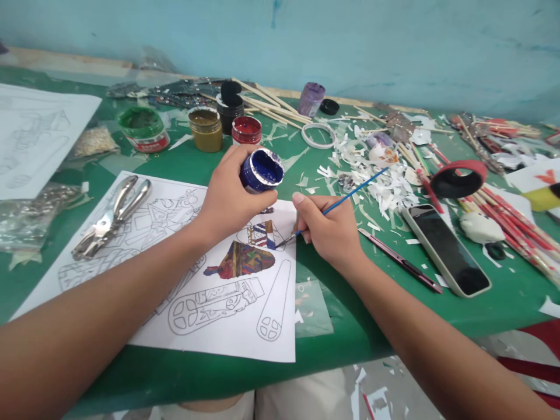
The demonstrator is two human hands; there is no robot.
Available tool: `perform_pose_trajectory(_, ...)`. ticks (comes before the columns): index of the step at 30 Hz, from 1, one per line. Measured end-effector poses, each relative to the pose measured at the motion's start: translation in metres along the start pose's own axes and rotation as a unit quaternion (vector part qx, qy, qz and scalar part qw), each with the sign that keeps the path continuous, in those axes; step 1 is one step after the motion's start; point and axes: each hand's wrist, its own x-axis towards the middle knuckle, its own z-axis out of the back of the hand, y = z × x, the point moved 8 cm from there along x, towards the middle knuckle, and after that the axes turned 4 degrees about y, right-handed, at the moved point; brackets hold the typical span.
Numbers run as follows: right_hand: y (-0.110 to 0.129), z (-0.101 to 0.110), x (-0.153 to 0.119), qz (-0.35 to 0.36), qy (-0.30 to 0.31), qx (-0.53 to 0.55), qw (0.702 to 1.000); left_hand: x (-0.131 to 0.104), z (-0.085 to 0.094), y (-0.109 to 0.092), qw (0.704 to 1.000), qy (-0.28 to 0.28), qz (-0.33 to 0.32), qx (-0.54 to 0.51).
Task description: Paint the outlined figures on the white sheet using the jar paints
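My left hand (230, 195) grips an open jar of dark blue paint (262, 170), tilted toward me above the paper. In my right hand (328, 227) is a thin blue paintbrush (356, 191), pinched near its bristles. The brush tip meets the paper at a partly coloured shape with blue, red and brown stripes. Under both hands lies a white sheet of line drawings (280, 297). One shape on it is painted in mixed red, brown and blue; several others are bare outlines. A metal hole punch (111, 219) rests on the sheet's left side.
Behind my left hand stand open jars of green (143, 129), ochre (205, 129) and red paint (246, 129). A phone (446, 249), a pink cutter knife (400, 259), a tape roll (459, 178) and paper scraps (389, 186) lie to the right. Another drawing sheet (39, 137) is at far left.
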Motion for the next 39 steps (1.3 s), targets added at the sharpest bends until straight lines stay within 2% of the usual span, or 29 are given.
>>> perform_pose_trajectory(39,-0.0062,0.0011,0.0047,-0.021,-0.028,0.056,0.998,-0.0002,0.0004,0.0008,1.0,-0.012,-0.006,-0.01)
